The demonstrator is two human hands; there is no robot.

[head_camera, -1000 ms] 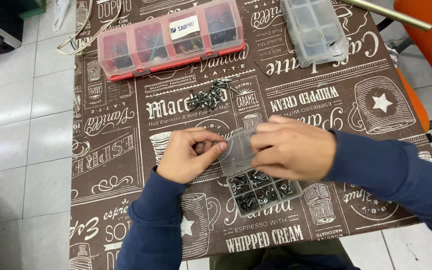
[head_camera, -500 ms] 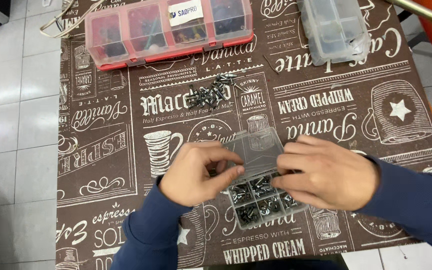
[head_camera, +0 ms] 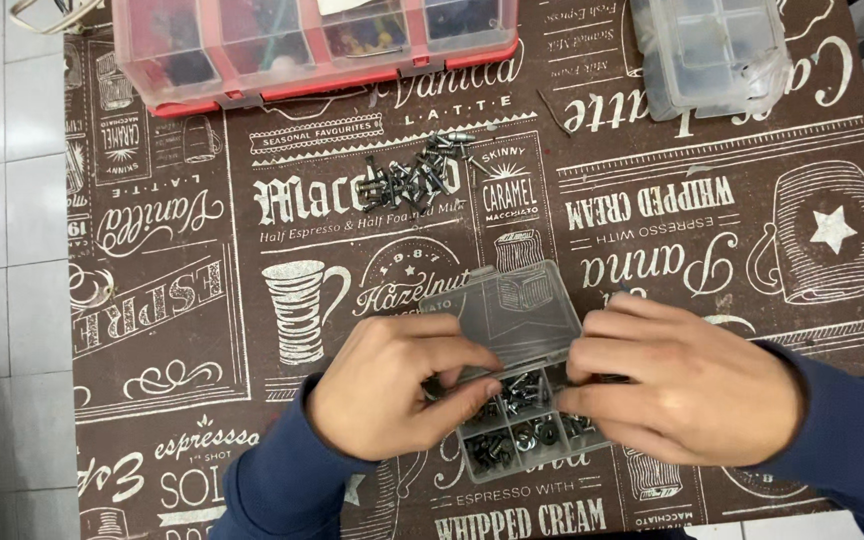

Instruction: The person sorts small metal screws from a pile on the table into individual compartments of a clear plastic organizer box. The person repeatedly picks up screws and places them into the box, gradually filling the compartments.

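A small clear plastic compartment box (head_camera: 522, 400) sits low in the middle of the frame, its transparent lid (head_camera: 507, 315) swung open and lying flat toward the top of the picture. The open compartments hold dark metal screws and washers (head_camera: 517, 425), packed in several small cells. The left hand (head_camera: 392, 385) curls around the box's left edge, fingers bent and narrow, thumb and forefinger pinched at the rim by the screws; whether a screw is caught between them cannot be told. The right hand (head_camera: 687, 385) grips the box's right side, fingers folded close over its edge. Both forearms wear dark blue sleeves (head_camera: 287, 485).

Above the box, near the centre of the frame, a loose pile of dark screws (head_camera: 417, 178) lies on the cloth, well apart from the hands. At the top left stands a long red organiser case with a clear lid (head_camera: 302, 45), its compartments holding mixed coloured small parts. At the top right is a second clear plastic divided box (head_camera: 712, 50), closed, its contents too faint to tell.

Everything rests on a brown tablecloth printed with white coffee lettering and cup drawings (head_camera: 172, 300). Along the left edge of the frame, pale grey floor tiles (head_camera: 2, 250) show beside the table.
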